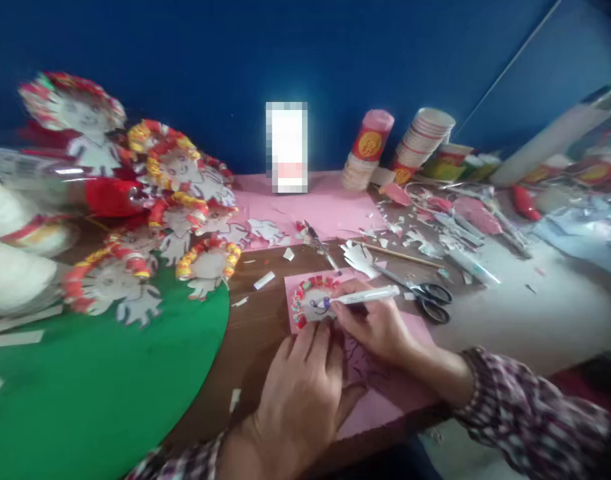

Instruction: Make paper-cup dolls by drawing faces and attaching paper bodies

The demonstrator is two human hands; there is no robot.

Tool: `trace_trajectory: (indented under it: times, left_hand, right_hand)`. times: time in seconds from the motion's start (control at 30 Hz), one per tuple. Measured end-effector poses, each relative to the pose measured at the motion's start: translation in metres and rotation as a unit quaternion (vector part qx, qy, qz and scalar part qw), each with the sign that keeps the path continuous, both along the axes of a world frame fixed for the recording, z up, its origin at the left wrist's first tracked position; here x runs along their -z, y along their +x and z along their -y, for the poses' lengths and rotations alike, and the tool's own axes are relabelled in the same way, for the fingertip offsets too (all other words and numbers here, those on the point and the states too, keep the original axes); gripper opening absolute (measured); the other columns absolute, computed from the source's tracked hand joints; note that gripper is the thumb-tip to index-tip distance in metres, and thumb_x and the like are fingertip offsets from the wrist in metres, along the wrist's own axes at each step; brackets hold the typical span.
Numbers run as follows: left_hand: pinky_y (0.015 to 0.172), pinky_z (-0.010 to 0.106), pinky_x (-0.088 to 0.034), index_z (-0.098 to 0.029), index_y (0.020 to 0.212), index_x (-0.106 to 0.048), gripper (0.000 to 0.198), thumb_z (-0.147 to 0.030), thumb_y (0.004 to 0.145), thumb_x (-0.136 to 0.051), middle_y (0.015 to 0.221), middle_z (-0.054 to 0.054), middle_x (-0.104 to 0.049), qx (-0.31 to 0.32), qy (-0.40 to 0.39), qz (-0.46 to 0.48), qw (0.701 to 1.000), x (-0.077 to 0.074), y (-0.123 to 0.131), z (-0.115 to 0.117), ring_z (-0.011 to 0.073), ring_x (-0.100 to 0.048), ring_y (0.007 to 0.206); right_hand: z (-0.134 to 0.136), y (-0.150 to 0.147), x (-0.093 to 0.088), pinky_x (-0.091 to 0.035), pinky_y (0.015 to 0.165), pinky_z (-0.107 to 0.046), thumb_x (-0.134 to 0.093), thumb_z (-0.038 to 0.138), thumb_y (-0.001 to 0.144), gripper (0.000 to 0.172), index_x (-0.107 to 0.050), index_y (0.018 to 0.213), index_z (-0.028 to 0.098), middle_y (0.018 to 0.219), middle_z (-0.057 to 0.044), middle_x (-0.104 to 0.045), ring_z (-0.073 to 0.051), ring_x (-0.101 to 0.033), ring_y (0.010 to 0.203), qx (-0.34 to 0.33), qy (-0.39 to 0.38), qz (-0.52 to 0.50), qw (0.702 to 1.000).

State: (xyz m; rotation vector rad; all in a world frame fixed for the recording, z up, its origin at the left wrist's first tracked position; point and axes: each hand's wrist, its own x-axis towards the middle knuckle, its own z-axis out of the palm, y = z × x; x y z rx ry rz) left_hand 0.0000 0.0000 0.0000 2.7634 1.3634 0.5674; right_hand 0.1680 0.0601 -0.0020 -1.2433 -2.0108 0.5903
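Note:
My right hand [383,330] grips a white marker [368,295] with a blue-purple front end, its tip at the drawn face of a paper cutout [311,308]. Red and multicoloured rolled bits ring the cutout's head. My left hand [303,380] lies over the lower part of the cutout, fingers stretched out and resting flat, hiding much of it. Under both hands is pink paper [375,407] with dark drawn lines. Just beyond my right hand are black-handled scissors [433,301] and a white hand-shaped cutout [359,259].
Finished-looking paper figures with red and yellow rings [208,260] crowd the left, partly over a green round sheet [135,380]. Stacked paper cups [368,150] stand at the back. Paper scraps, a thin stick [405,255] and a pen [319,243] lie beyond my hands.

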Motion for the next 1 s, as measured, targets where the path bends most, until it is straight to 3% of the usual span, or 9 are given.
trace_trajectory:
  times: [0.3,1.0]
  left_hand:
    - [0.081,0.044,-0.05,-0.008,0.117,-0.061,0.054,-0.052,0.089,-0.047,0.117,0.017,-0.062,-0.006,-0.02,-0.006,1.0,-0.003,0.001,0.002,0.0317,-0.055,0.107]
    - [0.079,0.043,-0.051,-0.008,0.116,-0.061,0.054,-0.052,0.087,-0.05,0.115,0.017,-0.062,-0.008,-0.018,-0.006,1.0,-0.003,0.003,0.002,0.0317,-0.056,0.104]
  right_hand:
    - [0.003,-0.007,-0.02,-0.052,0.073,-0.03,-0.053,0.018,0.086,0.004,-0.056,0.087,0.021,0.08,-0.003,-0.066,-0.017,-0.063,0.075,0.019,-0.013,-0.034,0.999]
    - [0.002,-0.008,-0.017,-0.051,0.071,-0.032,-0.056,0.021,0.085,0.002,-0.057,0.086,0.02,0.081,-0.003,-0.066,-0.017,-0.063,0.074,0.012,-0.026,-0.025,0.999]
